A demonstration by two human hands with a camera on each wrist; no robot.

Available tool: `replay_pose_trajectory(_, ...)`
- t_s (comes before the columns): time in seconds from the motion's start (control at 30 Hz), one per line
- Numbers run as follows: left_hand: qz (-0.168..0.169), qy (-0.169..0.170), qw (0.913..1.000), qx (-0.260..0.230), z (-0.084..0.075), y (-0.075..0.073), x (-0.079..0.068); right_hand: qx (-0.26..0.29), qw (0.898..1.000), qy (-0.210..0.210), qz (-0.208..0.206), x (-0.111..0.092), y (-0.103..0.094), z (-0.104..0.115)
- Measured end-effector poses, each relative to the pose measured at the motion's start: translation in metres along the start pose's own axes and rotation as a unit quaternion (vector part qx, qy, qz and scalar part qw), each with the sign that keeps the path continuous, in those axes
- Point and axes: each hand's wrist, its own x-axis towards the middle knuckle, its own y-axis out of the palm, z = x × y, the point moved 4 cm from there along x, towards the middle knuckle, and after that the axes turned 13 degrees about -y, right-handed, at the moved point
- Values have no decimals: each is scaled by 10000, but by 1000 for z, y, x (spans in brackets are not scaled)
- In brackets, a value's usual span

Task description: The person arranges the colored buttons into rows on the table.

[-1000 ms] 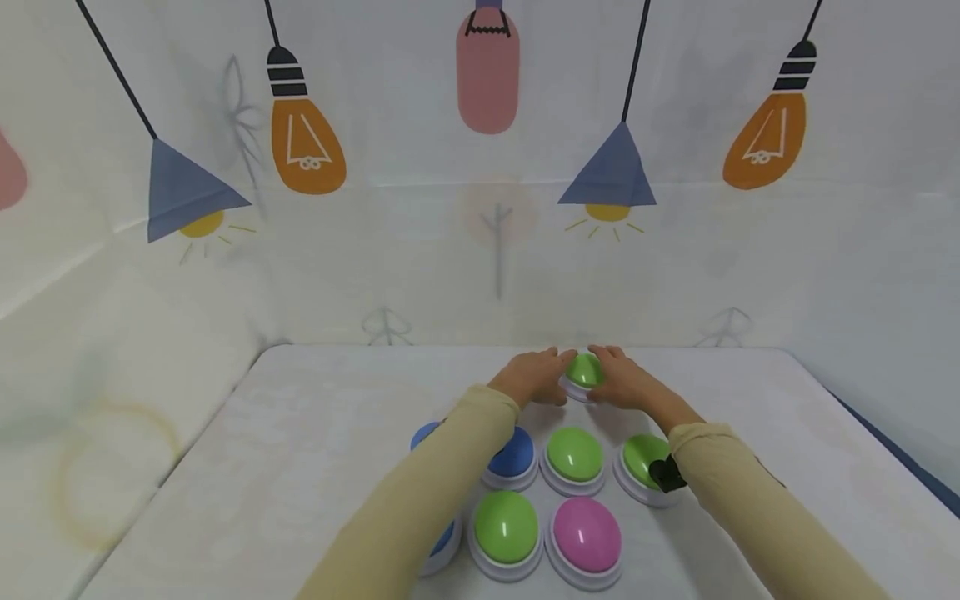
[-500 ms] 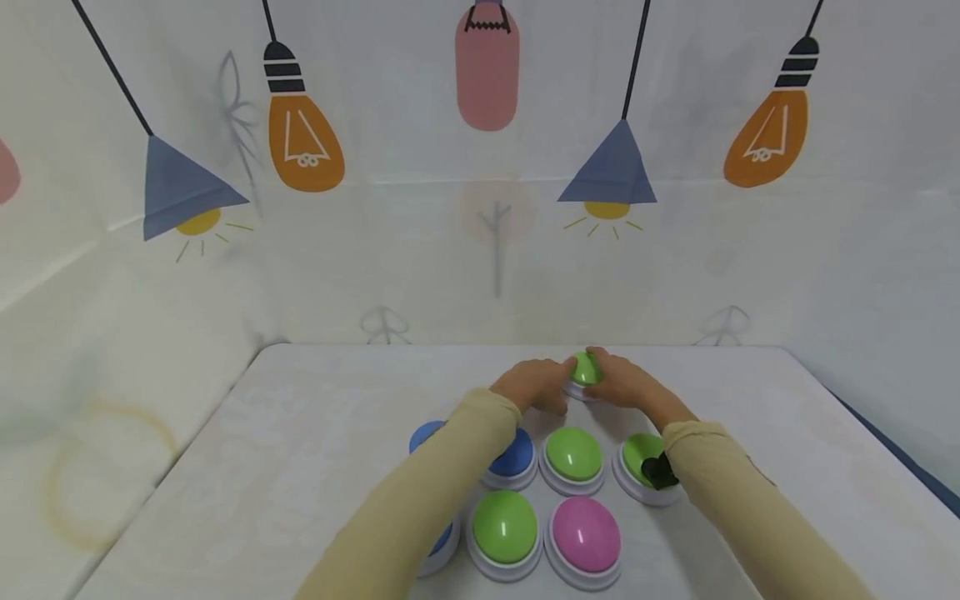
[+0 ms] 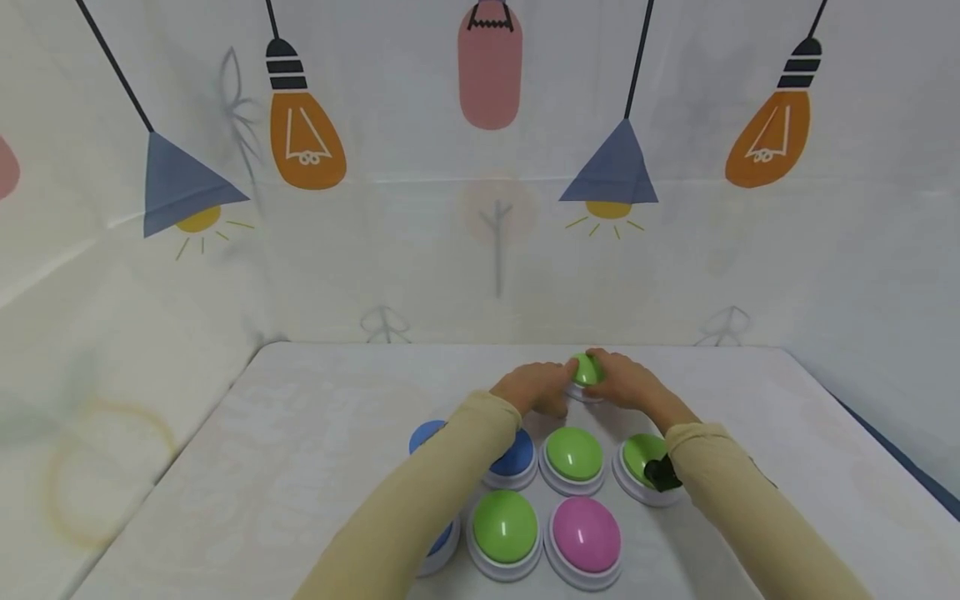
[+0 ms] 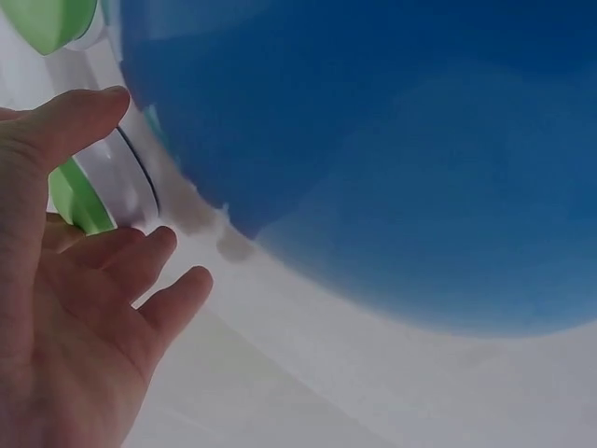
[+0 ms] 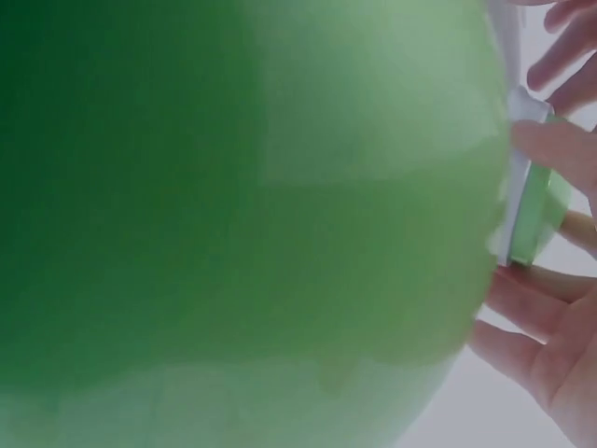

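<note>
At the far side of the white table, a green dome push button (image 3: 587, 370) on a white base stands between my two hands. My left hand (image 3: 534, 388) grips its left side; in the left wrist view, the thumb and fingers (image 4: 154, 252) lie on opposite sides of the button (image 4: 79, 198). My right hand (image 3: 632, 385) holds the right side, its fingers curved round the dome and base. In the right wrist view, fingers of both hands surround the button (image 5: 534, 219). The hands partly cover the button in every view.
Nearer me stand a green button (image 3: 574, 454), another green button (image 3: 506, 527), a pink button (image 3: 587, 534) and a right-hand green button (image 3: 642, 457). Blue buttons, including one blue button (image 3: 514, 454), are partly behind my left sleeve (image 3: 420, 492). A lamp-printed cloth (image 3: 420, 250) hangs behind the table (image 3: 337, 433).
Both hands have closed in on the far green button, covering more of it. The button has shifted very slightly to the right. The nearer buttons stay in place.
</note>
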Motion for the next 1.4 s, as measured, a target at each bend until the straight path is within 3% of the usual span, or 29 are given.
replay_pose_trajectory(0.37, -11, 331, 9994, -122, 1, -1, -5, -89, 9998, 34, -175, -5, -12, -3)
replay_pose_trajectory(0.8, -485, 871, 9949, -173, 4, -15, -27, 194, 9971, -196, -702, -22, -27, -1)
replay_pose_trajectory(0.97, -485, 1000, 9937, -170, 2, -19, -33, 407, 9945, -353, -896, -29, -34, 6)
replay_pose_trajectory(1.4, -838, 1431, 9861, 50, -3, -29, -59, 481, 9913, -531, -1106, -56, -45, 17)
